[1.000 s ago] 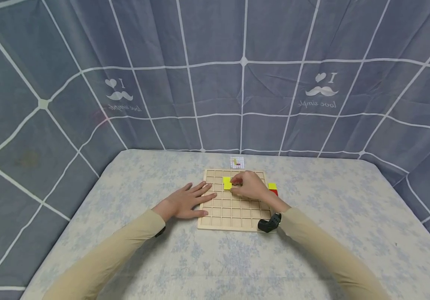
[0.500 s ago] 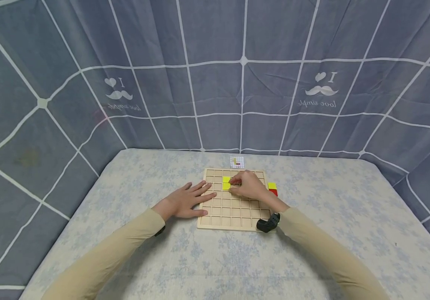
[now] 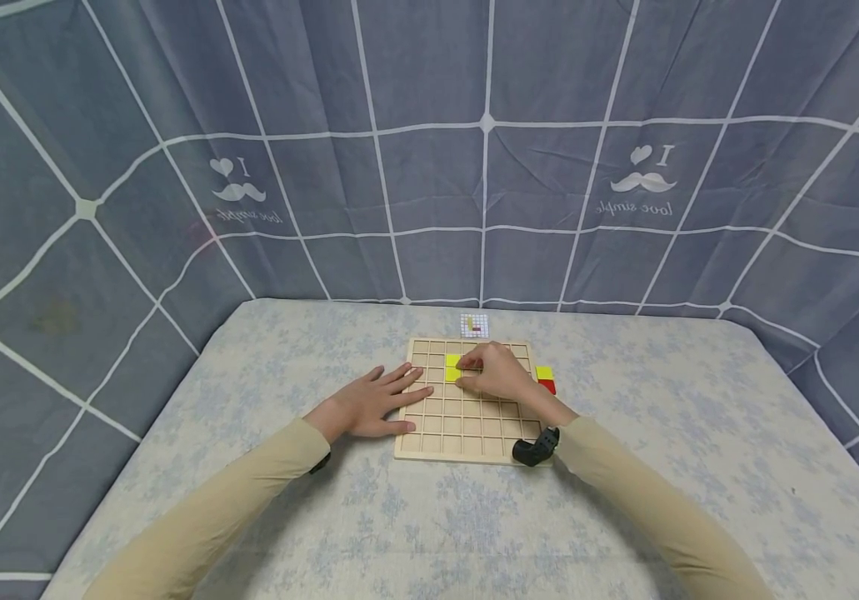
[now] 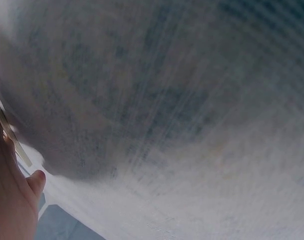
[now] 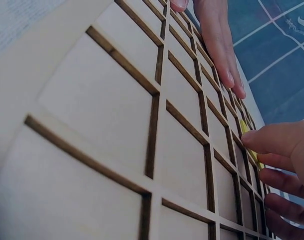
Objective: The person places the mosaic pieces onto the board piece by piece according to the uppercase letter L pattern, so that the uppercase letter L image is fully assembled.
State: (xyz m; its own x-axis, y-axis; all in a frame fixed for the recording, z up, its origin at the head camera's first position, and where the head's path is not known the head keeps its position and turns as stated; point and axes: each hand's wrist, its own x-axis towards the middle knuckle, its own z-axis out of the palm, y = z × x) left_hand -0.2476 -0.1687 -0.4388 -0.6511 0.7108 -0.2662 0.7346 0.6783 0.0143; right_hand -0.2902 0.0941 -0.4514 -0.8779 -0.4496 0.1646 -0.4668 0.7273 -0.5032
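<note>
A wooden grid board point(image 3: 453, 423) lies on the table. My left hand point(image 3: 372, 404) rests with spread fingers on its left edge. Toward the back of the grid sit two yellow tiles, an upper tile point(image 3: 451, 360) and a lower tile point(image 3: 452, 376), one in front of the other. My right hand point(image 3: 500, 371) reaches over the board, thumb and curled fingers pinching at the lower tile's right side. In the right wrist view the thumb meets a yellow tile point(image 5: 243, 125), which the hand partly hides. The left wrist view catches the left hand point(image 4: 12, 200) beside the board's edge.
Beside the board's right edge lie a yellow block point(image 3: 544, 372) and a red block point(image 3: 546, 387). Behind the board is a small printed grid card point(image 3: 474, 325) with coloured squares. A grey-blue checked curtain point(image 3: 436, 183) hangs behind and at both sides of the table.
The yellow tiles and the right fingertips have shifted very slightly, and the line between the two tiles shows more clearly now. The left hand stays in place.
</note>
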